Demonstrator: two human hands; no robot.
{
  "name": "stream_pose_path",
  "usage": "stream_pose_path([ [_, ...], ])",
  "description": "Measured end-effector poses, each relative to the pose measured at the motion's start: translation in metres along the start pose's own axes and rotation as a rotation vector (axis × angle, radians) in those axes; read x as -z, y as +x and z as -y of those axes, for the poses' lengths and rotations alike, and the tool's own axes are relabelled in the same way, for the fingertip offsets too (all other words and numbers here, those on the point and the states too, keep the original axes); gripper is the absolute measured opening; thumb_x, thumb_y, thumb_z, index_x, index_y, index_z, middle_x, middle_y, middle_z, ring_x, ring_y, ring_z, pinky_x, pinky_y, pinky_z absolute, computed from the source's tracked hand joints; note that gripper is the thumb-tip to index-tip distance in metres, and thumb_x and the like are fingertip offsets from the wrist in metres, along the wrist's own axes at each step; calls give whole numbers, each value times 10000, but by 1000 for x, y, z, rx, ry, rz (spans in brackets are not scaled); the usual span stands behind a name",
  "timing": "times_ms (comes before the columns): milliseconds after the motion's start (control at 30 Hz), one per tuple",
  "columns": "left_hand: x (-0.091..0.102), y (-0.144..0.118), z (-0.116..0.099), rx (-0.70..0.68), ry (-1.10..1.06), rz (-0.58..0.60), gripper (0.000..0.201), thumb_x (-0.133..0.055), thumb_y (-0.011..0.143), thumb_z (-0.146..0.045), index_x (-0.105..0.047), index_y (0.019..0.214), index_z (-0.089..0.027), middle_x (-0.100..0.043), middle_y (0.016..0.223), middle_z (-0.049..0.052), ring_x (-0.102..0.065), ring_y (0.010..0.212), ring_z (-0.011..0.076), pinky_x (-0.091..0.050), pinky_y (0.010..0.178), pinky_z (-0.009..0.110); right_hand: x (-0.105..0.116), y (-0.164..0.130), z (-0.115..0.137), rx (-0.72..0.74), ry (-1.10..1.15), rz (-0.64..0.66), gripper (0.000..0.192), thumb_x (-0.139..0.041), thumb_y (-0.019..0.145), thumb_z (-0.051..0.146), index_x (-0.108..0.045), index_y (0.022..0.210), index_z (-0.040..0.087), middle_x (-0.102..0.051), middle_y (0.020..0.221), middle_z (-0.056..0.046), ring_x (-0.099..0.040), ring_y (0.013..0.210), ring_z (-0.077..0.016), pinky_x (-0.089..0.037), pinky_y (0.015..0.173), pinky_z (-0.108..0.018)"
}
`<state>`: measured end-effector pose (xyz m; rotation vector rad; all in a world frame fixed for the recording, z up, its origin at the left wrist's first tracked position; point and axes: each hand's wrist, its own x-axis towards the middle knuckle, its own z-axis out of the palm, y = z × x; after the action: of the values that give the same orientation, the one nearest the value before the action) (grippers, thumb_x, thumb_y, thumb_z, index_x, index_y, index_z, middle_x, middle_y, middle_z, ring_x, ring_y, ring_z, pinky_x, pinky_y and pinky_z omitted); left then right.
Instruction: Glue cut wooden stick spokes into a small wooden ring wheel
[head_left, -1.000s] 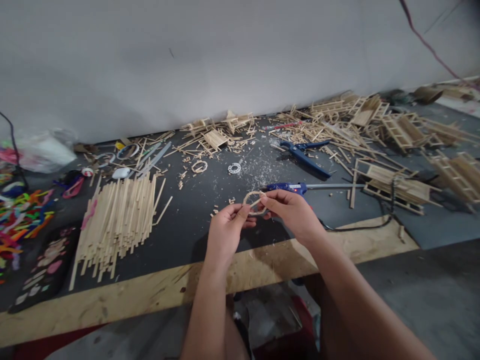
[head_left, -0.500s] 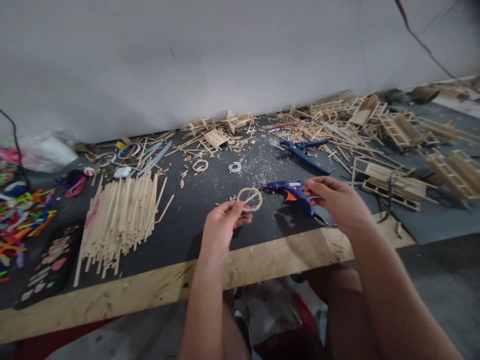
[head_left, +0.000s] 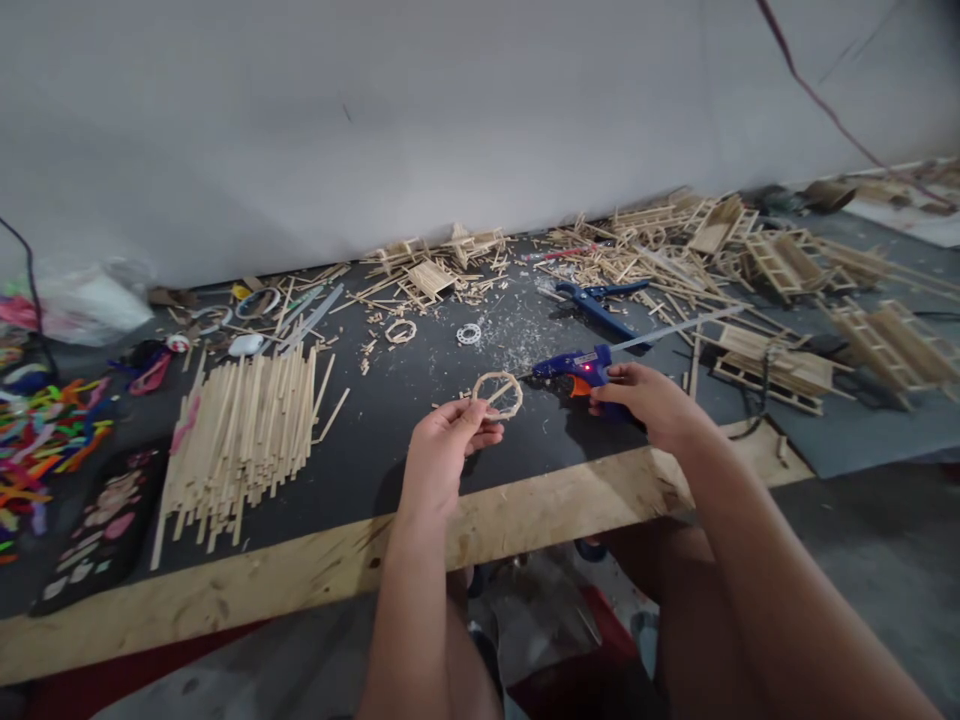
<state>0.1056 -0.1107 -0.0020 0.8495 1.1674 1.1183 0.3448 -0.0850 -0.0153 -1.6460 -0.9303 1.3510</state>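
Between the thumb and fingers of my left hand (head_left: 444, 445) is a small wooden-stick ring (head_left: 500, 391) with a bar across its middle, held above the table. My right hand (head_left: 651, 402) is closed round the handle of a blue glue gun (head_left: 592, 362) with an orange trigger and a lit red light. From the gun's back end sticks out a long pale glue stick (head_left: 675, 325). The nozzle points left, close to the ring's right side. Behind lie a white perforated disc (head_left: 469, 333) and another wooden ring (head_left: 400, 331).
A pile of thin wooden sticks (head_left: 240, 440) lies left, beside a dark patterned phone (head_left: 105, 530) and colourful pipe cleaners (head_left: 45, 440). Blue cutting pliers (head_left: 604, 312) rest behind the glue gun. Stick-built models (head_left: 787, 265) and loose sticks crowd the right. A wooden edge (head_left: 540, 505) runs along the front.
My right hand has moved left and closed round the glue gun's handle. The gun has turned slightly, its glue stick now angled up to the right. My left hand keeps the ring nearly still.
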Motion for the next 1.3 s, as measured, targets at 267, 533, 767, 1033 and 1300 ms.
stream_pose_path([
  [267,-12,1,8,46,3,69,231,-654,729,-342,-646,798,-121,-671,763,49,-632,630,116,-535,649,241,-23,-19,13,147,325,127,251,-736,562,233,-607,768,174,-576,729,-3,-479,542,-85,-371,471,-224],
  [533,-21,6,12,79,19,121,244,-655,726,-359,-651,809,-129,-668,750,54,-633,645,128,-539,678,265,-40,-23,18,116,244,250,278,-766,546,288,-612,751,179,-610,703,13,-494,528,-88,-375,508,-240],
  [767,-21,8,12,79,32,176,236,-634,750,-352,-650,830,-131,-664,815,62,-620,672,116,-530,674,241,-40,-20,15,146,256,262,218,-725,595,265,-592,745,179,-582,691,28,-497,518,-79,-377,514,-230],
  [1033,-24,10,13,99,31,192,220,-618,767,-339,-639,826,-128,-652,822,64,-617,686,117,-526,684,237,-40,-19,15,150,254,254,171,-674,629,213,-577,766,182,-606,677,19,-528,536,-91,-403,537,-226],
  [1300,-23,11,7,129,-31,189,183,-651,741,-304,-662,789,-127,-663,808,58,-616,667,109,-523,673,233,-40,-17,15,139,325,258,166,-707,610,208,-597,733,193,-637,739,14,-589,622,-116,-464,616,-254],
])
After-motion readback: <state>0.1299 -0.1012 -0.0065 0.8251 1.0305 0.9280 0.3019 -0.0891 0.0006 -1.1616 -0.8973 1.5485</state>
